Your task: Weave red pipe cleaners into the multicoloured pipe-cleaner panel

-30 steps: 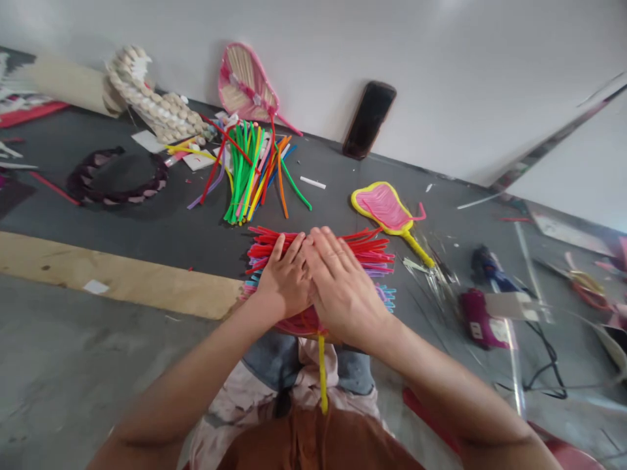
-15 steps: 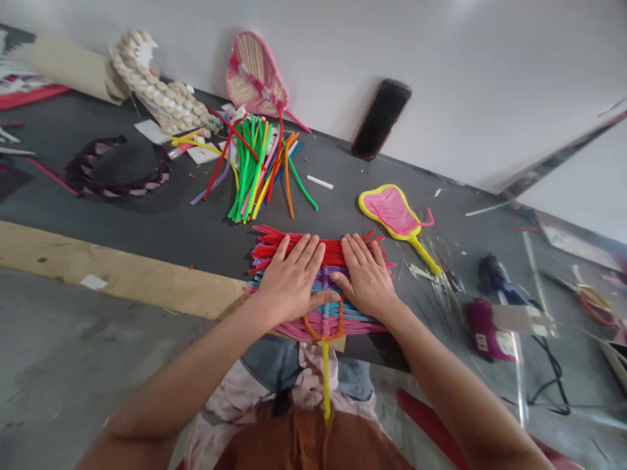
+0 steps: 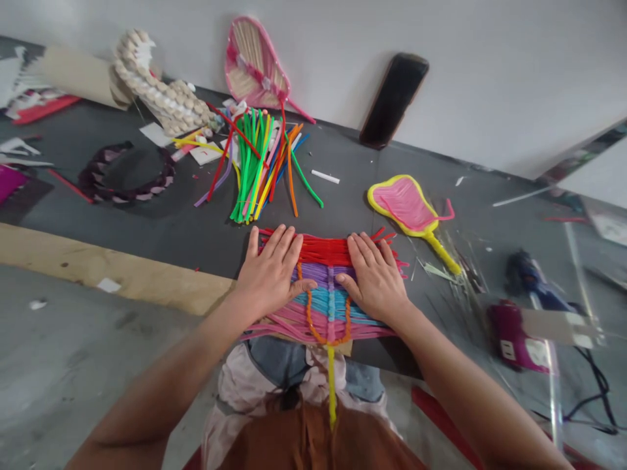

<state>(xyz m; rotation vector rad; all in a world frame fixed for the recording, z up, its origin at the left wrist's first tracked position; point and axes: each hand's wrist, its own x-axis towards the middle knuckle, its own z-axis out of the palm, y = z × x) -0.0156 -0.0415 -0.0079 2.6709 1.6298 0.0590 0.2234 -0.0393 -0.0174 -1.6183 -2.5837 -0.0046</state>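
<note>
Rows of red, purple, blue and pink pipe cleaners [image 3: 321, 301] lie side by side at the table's front edge. A twisted orange pipe cleaner [image 3: 309, 313] makes a U shape over them, and a yellow stem [image 3: 332, 385] sticks out toward my body. My left hand [image 3: 274, 267] lies flat on the left part of the rows, fingers stretched out. On the right part rests my right hand [image 3: 375, 274], also flat with its fingers extended. Both palms hide some of the pipe cleaners beneath them.
Behind lies a bundle of loose pipe cleaners [image 3: 255, 170]. To the right are a yellow-framed pink fan [image 3: 404, 205] and a magenta tool [image 3: 516, 333]. A phone [image 3: 394, 101] and a pink leaf-shaped fan [image 3: 257, 65] lean on the wall. A dark braided headband [image 3: 127, 189] sits left.
My left hand has slid left across the rows, away from my right hand, uncovering more of the middle and the orange U. My right hand stays flat on the right part.
</note>
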